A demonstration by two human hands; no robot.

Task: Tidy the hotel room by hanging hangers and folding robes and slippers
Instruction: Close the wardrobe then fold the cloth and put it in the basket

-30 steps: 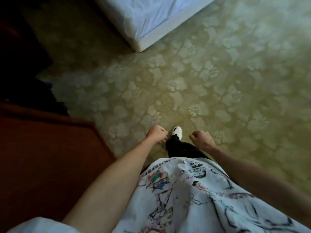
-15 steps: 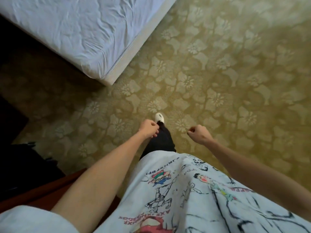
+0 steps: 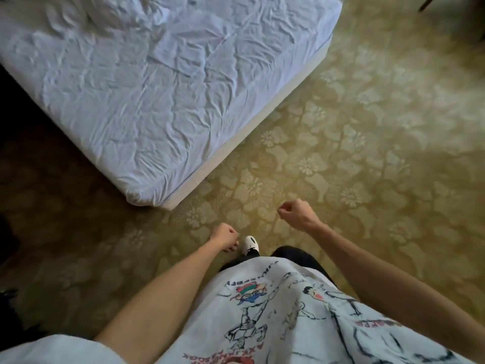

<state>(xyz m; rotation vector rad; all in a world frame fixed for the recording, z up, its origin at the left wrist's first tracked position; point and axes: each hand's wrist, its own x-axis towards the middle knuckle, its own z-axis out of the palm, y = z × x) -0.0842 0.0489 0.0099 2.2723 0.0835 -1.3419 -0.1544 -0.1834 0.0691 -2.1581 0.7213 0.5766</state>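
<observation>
over the carpet point(image 3: 367, 143), just off the bed point(image 3: 162, 82) corner, i hold both hands low in front of the shirt point(image 3: 275, 311). the left hand point(image 3: 224, 237) is curled into a loose fist, fingers together, clamped on nothing. the right hand point(image 3: 295, 212) is likewise curled, thumb against forefinger, empty as far as i can see.

no hanger, robe or slipper is in view. the bed shows only a wrinkled sheet. i cannot say where the task's things lie, so i cannot give their heading or long axis from here.

handling, as a judgement:
- robe: soft, limp, moderately heavy. take it at the collar or shoulders so it hangs straight before folding.
- slippers: light, pliable. pinch at the heel, pair sole to sole.
- hangers: stiff, light. grip the neck below the hook; keep the bar level.

one shoe point(image 3: 249, 244) points up the frame, towards the open carpet beside the bed.
</observation>
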